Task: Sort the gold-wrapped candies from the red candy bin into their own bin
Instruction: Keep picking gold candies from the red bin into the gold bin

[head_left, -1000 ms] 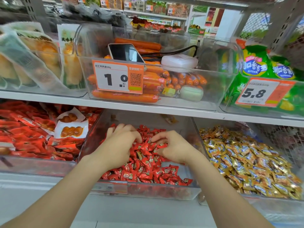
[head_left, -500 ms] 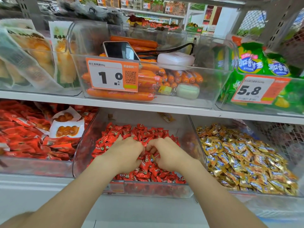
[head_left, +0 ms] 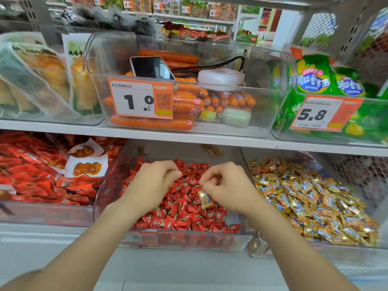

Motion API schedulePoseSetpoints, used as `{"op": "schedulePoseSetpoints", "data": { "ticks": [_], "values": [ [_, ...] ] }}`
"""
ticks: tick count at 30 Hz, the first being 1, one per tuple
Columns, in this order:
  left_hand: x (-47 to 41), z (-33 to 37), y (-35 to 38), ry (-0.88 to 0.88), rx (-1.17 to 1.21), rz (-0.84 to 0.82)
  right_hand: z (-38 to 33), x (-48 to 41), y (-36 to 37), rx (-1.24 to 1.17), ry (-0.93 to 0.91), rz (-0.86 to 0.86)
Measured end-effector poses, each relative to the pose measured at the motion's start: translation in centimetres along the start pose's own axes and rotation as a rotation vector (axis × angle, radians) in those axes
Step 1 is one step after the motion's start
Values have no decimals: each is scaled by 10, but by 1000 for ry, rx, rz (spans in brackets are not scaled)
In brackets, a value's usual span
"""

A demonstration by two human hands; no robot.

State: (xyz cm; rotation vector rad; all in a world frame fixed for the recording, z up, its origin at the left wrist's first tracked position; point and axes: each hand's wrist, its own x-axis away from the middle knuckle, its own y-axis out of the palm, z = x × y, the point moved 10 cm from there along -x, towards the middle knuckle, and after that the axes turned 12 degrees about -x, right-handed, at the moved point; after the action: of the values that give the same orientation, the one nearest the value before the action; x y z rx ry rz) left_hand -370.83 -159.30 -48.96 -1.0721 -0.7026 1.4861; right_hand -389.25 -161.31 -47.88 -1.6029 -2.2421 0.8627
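A clear bin on the lower shelf is heaped with red candies. Both of my hands are over that heap. My left hand has its fingers curled, and a small gold-looking wrapper shows pinched at their tips. My right hand is curled too and holds a gold-wrapped candy, which hangs below its thumb just above the red pile. The neighbouring clear bin on the right is full of gold-wrapped candies.
Left of the red candy bin lies a bin of red snack packets. The shelf above carries a sausage bin with a phone and a white case in it, plus green bags. The shelf edge hangs over the bins.
Both hands have lifted out of the red pile and drawn apart. A gold-wrapped candy now shows under my right hand.
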Motion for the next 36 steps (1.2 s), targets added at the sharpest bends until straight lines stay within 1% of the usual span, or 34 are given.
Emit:
{"op": "schedulePoseSetpoints", "data": {
  "ticks": [2,3,4,5,7,8,11,14,17,20,22,23,25,27,28,30,33,36],
  "values": [
    [4,16,6,11,90,-55,6,8,-8,-139,63,51],
    [7,24,12,28,101,-106,11,11,-7,-157,91,63],
    [11,30,21,32,100,-162,15,14,-6,-107,90,63],
    [15,31,28,23,68,-200,19,15,-1,20,60,40],
    [18,26,33,8,-80,-183,23,18,17,251,-3,-73],
    [19,24,33,9,-143,-163,27,18,26,307,-14,-142],
    [20,26,31,24,-163,-150,40,18,42,363,18,-308],
    [18,28,32,53,-191,-153,44,18,58,359,20,-464],
    [17,25,34,36,-146,-168,44,12,66,380,26,-491],
    [15,17,30,-32,-71,-126,38,2,57,343,-5,-409],
    [13,18,21,-59,-33,-51,26,-2,38,254,-53,-270],
    [13,21,15,-70,34,-9,21,-1,26,174,-52,-192],
    [15,33,9,-88,204,52,17,6,3,-103,6,-89],
    [19,54,9,-72,314,54,16,20,-14,-365,67,-47],
    [21,65,9,-57,338,60,16,29,-23,-444,80,-34],
    [24,89,9,-23,387,89,15,48,-41,-530,95,-18],
    [23,129,11,43,484,120,22,77,-77,-587,147,49],
    [15,170,26,117,477,65,44,98,-117,-549,196,161]
  ]
}}
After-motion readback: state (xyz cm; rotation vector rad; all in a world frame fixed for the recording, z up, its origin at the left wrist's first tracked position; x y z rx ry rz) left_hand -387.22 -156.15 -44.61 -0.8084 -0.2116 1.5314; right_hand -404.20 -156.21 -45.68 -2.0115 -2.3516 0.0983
